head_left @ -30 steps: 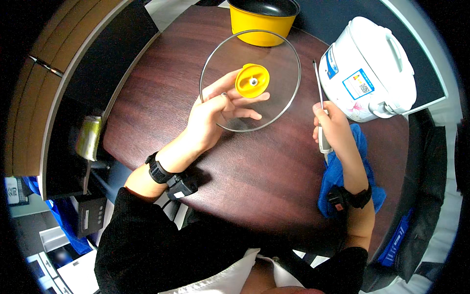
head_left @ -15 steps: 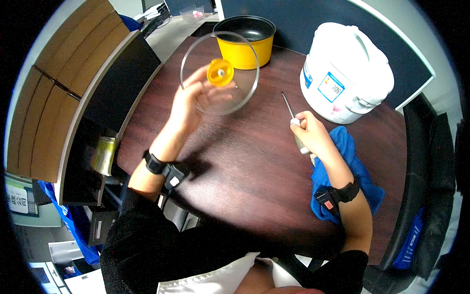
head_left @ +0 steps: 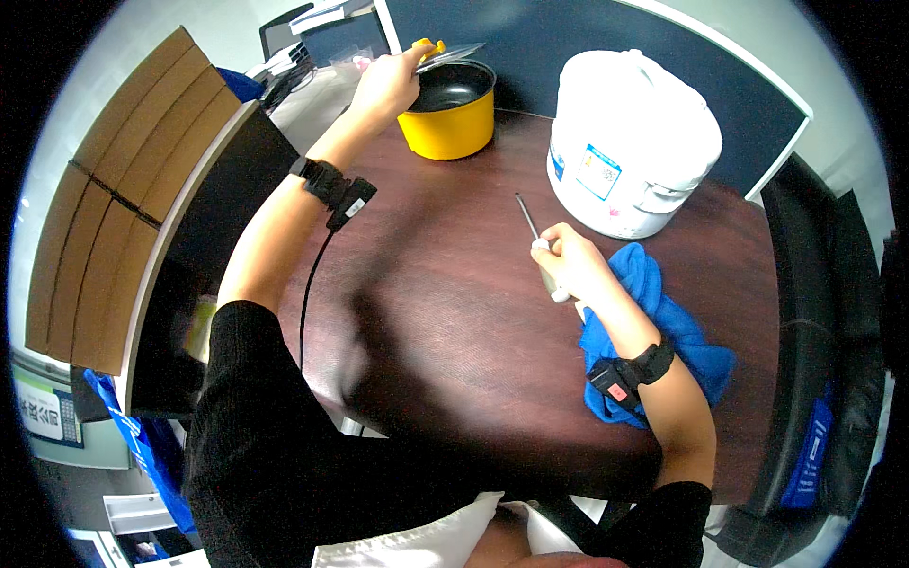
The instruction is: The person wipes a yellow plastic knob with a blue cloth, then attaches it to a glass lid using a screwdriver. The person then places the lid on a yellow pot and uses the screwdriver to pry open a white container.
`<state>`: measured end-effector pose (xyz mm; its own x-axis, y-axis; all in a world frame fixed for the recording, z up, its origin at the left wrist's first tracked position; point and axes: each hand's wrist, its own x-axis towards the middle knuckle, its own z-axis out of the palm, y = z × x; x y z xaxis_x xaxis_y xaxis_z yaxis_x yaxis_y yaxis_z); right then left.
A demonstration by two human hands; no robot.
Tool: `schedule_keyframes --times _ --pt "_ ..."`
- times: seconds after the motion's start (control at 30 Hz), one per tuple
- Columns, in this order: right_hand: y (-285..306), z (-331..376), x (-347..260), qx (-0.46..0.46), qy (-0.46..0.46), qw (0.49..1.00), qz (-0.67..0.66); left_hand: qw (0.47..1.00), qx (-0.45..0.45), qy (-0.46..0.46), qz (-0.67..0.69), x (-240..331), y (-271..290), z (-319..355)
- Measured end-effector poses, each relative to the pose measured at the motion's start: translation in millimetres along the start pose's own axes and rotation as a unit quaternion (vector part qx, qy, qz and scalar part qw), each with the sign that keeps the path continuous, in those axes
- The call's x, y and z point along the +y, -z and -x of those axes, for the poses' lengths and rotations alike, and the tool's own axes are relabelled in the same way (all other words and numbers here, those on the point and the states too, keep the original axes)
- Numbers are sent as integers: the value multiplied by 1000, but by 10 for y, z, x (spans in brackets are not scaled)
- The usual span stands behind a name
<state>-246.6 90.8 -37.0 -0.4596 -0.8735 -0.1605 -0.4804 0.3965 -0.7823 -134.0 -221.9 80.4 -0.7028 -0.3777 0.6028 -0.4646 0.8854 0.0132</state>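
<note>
From my remote seat I watched the left hand (head_left: 383, 87) finish a long carry: a second earlier it had held the glass lid (head_left: 445, 52) flat over the middle of the dark wooden table (head_left: 445, 312), half a second earlier it had lifted it tilted toward the far side, and now the arm was stretched full out with the lid brought over the yellow pot (head_left: 453, 109) at the table's far edge. I judged that the lid was about to be seated, since it sat just above the pot's rim and only partly covered the black inside. The left fingers were closed around the lid's yellow knob (head_left: 426, 44), so the lid hung from that grip, seen nearly edge-on, its flat face tipped and its long line running from the knob out toward the right, along the pot's back rim. The right hand (head_left: 566, 265) had barely shifted, resting near the blue cloth (head_left: 682, 341) with its fingers curled tight on the pale handle of a screwdriver (head_left: 530, 227). That tool's thin metal shaft pointed away from me and a little left, toward the pot, its long axis running up from the fist. The white rice cooker (head_left: 630, 142) stood just beyond it.
</note>
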Motion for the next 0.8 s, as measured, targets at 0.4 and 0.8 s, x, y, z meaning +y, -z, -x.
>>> schedule_keyframes --times 0.4,0.8 --pt "-90 -70 148 31 25 999 25 984 -86 -67 -139 -94 -356 -92" --pt "-52 -75 158 35 39 997 58 993 -102 -60 12 -103 -474 105"
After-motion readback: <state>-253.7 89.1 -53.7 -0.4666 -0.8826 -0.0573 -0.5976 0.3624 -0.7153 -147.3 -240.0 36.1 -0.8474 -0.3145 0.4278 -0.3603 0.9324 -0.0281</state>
